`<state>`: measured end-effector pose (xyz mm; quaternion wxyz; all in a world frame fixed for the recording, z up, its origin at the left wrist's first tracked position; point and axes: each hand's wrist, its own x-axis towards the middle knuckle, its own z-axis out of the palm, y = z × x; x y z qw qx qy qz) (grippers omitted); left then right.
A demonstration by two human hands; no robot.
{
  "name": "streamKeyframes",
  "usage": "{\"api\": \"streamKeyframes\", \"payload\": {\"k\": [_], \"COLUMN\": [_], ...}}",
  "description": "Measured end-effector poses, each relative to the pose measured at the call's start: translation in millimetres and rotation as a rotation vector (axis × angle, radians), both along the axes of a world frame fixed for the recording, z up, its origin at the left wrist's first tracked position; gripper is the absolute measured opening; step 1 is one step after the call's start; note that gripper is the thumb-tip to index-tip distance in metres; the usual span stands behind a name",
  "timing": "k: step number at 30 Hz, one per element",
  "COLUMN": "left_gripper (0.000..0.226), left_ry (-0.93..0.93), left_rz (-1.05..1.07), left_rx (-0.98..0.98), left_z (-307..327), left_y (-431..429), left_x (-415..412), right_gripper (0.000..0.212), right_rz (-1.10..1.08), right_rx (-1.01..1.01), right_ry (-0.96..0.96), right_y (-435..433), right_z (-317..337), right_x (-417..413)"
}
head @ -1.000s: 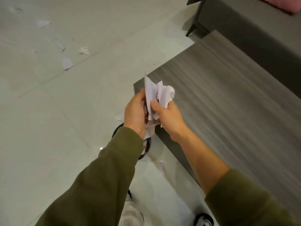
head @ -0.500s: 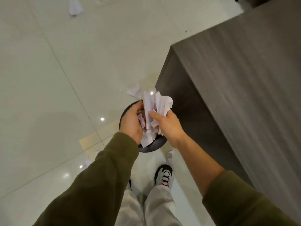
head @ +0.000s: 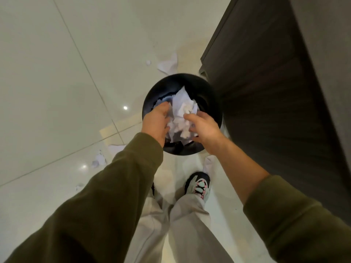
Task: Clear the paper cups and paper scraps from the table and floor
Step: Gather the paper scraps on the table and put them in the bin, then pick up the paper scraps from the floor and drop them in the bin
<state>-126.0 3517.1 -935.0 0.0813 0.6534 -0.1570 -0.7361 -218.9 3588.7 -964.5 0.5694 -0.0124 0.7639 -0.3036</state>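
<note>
A bunch of white crumpled paper scraps (head: 182, 112) sits between my two hands, right over the mouth of a round black bin (head: 171, 80) on the floor. My left hand (head: 155, 122) presses the bunch from the left and my right hand (head: 204, 128) grips it from the right with thumb and fingers. Both hands reach down inside the bin's rim. More paper shows deeper in the bin. Loose scraps lie on the pale tiles: one beyond the bin (head: 168, 65), some to my left (head: 99, 160) and one by my foot (head: 209, 164).
The dark wooden table's side (head: 266, 92) rises close to the right of the bin. My shoe (head: 198, 185) and light trousers stand just behind the bin. Glossy tiled floor stretches to the left, with a small scrap (head: 79, 186) on it.
My view tilted from the tabletop down to the floor. Both hands carried the paper bunch off the table's corner and lowered it into the mouth of the black bin.
</note>
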Motion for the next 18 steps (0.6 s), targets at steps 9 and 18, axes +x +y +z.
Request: {"api": "streamKeyframes", "payload": {"k": [9,18], "left_gripper": [0.028,0.024], "left_ry": [0.056,0.130], "left_rz": [-0.071,-0.060], "left_rx": [-0.182,-0.364], "left_z": [35.2,151.9], "left_y": [-5.7,-36.0], "left_x": [8.4,-2.8], "right_gripper": [0.016,0.013], "right_rz": [-0.145,-0.116], "right_rx": [-0.061,-0.297], "right_ry": [-0.016,0.105], "right_y": [-6.6,-29.3], "right_z": [42.1,193.7], "right_x": [-5.2,-27.8]}}
